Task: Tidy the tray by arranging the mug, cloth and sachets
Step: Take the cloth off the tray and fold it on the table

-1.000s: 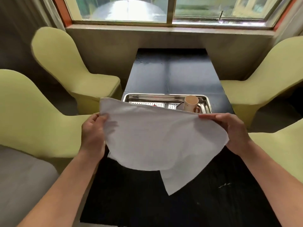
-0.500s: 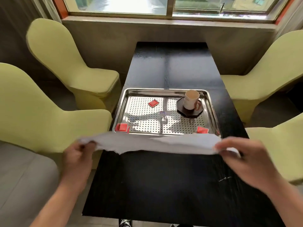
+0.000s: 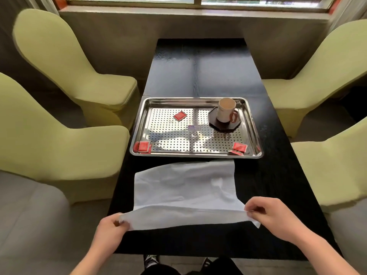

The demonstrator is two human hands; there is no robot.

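Note:
A white cloth (image 3: pixel 184 187) lies spread on the black table (image 3: pixel 274 183), just in front of the steel tray (image 3: pixel 195 100). My left hand (image 3: pixel 110 228) pinches its near left corner and my right hand (image 3: pixel 275 216) pinches its near right corner, lifting that edge slightly. On the tray a cream mug (image 3: pixel 226 110) with a red handle stands on a dark octagonal coaster (image 3: pixel 213 119) at the back right. Red sachets lie at the tray's front left (image 3: pixel 143 146), front right (image 3: pixel 239 147) and back centre-left (image 3: pixel 180 115). A small purple sachet (image 3: pixel 194 127) sits mid-tray.
Yellow-green chairs flank the table: two on the left (image 3: pixel 65 66) (image 3: pixel 49 139), two on the right (image 3: pixel 321 62) (image 3: pixel 337 165). A window ledge (image 3: pixel 194 14) runs along the far wall. My shoes (image 3: pixel 151 260) show under the table's near edge.
The cloth, held up in the air before, has come down and now lies spread on the table. Both hands moved toward me and lower, still pinching its corners.

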